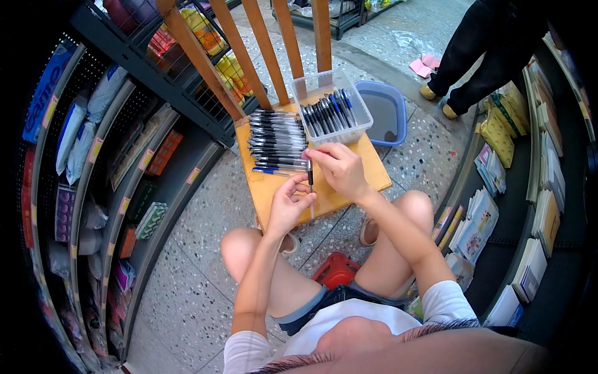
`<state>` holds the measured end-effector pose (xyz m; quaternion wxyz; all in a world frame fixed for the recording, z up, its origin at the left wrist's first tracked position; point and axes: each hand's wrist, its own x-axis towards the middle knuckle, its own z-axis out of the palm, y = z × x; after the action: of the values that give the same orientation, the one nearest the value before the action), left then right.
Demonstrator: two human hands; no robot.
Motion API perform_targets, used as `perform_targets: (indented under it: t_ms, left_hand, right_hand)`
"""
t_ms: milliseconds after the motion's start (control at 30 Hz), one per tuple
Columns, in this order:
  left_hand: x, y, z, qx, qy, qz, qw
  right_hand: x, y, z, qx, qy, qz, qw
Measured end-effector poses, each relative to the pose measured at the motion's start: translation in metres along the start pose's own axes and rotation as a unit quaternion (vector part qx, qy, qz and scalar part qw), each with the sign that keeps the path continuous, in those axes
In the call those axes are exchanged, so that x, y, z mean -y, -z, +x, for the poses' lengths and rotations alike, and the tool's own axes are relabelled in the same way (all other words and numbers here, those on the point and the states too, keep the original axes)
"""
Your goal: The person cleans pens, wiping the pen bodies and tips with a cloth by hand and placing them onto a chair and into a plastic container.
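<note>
The left hand point(290, 204) and right hand point(341, 169) pinch a slim pen point(311, 181), black above and pale below.

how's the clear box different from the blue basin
The clear box is see-through and colourless, while the blue basin is coloured. The clear box sits up on the wooden seat; the blue basin stands on the floor. The clear box holds pens, but none show in the blue basin. Both are open-topped.
</note>
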<state>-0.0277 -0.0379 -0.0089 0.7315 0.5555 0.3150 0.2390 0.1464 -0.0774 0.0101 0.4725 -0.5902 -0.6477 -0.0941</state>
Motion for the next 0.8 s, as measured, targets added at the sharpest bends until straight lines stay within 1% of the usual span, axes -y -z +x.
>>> perform_targets:
  t_ms: [233, 333, 433, 533, 633, 733, 800]
  left_hand:
    - [0.000, -0.001, 0.000, -0.013, -0.014, -0.017, 1.000]
    - [-0.002, 0.002, 0.001, -0.027, -0.017, -0.013, 0.999]
    - [-0.001, 0.004, 0.003, -0.043, -0.024, -0.016, 0.999]
    - [-0.002, 0.005, 0.005, -0.063, -0.029, -0.013, 0.997]
    - [-0.001, 0.007, 0.006, -0.080, -0.029, -0.019, 0.996]
    - [-0.001, 0.007, 0.006, -0.070, -0.025, -0.026, 0.997]
    - [0.000, 0.007, 0.006, -0.053, -0.021, -0.022, 0.998]
  right_hand:
    - [0.010, 0.000, -0.005, 0.043, 0.017, -0.031, 0.998]
    - [0.017, -0.001, -0.008, 0.067, 0.004, -0.019, 0.998]
    - [0.018, -0.005, -0.010, 0.048, 0.027, 0.005, 0.998]
    - [0.025, -0.004, -0.012, 0.076, 0.029, 0.020, 0.996]
    - [0.024, -0.007, -0.018, 0.099, 0.058, 0.018, 0.993]
    - [0.024, -0.005, -0.017, 0.095, 0.064, 0.008, 0.993]
    - [0.025, -0.001, -0.012, 0.069, 0.062, -0.003, 0.996]
